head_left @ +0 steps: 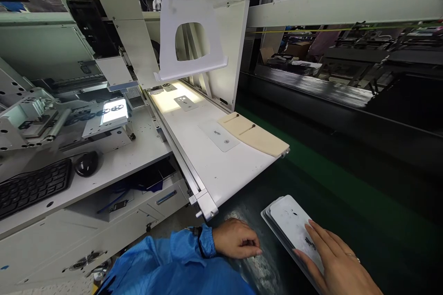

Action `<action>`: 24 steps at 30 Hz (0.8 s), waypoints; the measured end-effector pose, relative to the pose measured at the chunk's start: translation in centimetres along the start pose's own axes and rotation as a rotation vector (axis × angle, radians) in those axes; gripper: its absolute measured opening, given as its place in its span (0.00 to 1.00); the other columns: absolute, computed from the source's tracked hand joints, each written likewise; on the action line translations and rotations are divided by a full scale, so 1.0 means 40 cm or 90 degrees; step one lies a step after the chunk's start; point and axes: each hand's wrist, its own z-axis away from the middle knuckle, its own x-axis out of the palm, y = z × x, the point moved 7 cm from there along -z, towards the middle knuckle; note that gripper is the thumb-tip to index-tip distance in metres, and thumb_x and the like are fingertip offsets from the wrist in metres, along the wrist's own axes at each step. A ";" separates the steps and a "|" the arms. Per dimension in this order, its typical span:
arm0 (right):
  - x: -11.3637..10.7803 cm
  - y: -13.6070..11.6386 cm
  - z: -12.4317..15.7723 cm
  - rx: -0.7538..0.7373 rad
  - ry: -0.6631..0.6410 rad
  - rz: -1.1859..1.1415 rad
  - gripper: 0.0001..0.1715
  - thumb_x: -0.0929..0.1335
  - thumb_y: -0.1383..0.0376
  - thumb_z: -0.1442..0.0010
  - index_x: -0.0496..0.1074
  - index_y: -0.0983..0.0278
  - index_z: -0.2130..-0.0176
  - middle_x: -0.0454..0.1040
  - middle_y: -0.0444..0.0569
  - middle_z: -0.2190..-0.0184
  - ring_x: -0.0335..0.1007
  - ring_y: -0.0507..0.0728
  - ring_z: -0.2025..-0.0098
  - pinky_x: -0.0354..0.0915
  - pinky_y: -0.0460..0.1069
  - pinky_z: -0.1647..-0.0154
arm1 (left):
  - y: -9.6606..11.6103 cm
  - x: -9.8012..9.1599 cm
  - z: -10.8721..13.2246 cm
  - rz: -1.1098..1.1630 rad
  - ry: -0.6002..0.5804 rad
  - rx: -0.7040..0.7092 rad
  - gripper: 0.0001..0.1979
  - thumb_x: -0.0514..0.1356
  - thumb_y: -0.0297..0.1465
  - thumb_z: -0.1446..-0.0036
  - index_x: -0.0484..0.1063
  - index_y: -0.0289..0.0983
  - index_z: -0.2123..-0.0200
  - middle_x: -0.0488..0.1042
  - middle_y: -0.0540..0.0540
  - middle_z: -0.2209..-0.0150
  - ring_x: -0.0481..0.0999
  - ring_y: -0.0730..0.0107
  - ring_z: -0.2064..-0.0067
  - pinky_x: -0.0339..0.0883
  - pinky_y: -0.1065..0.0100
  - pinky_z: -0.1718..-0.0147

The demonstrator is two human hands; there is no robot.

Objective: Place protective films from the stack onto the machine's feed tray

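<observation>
My right hand (334, 258) lies over a stack of thin white rounded sheets (289, 221) on the dark green bench, its thumb at the left edge and its fingers across the top. A small dark print shows on the top sheet, partly under the fingers. To the left of the stack, my left hand (237, 238) rests on the bench with its fingers curled in and nothing visible in them. Beyond it is the end of a white conveyor belt (200, 156), carrying a translucent printed sheet (221, 136) and, farther back, a smaller printed piece (186, 103).
A cream board (256, 136) with two dark screws covers the belt's right edge. On the left stand a machine with a lit plate (116, 110), a black mouse (86, 164) and a keyboard (34, 186). A white bracket (194, 67) hangs above the belt.
</observation>
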 end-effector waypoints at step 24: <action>0.106 0.048 0.067 0.102 -0.097 -0.085 0.46 0.50 0.42 0.32 0.75 0.72 0.46 0.76 0.61 0.47 0.73 0.70 0.45 0.77 0.64 0.57 | -0.008 0.005 -0.002 -0.011 -0.007 -0.013 0.07 0.64 0.35 0.37 0.77 0.37 0.63 0.81 0.48 0.69 0.80 0.72 0.65 0.67 0.76 0.66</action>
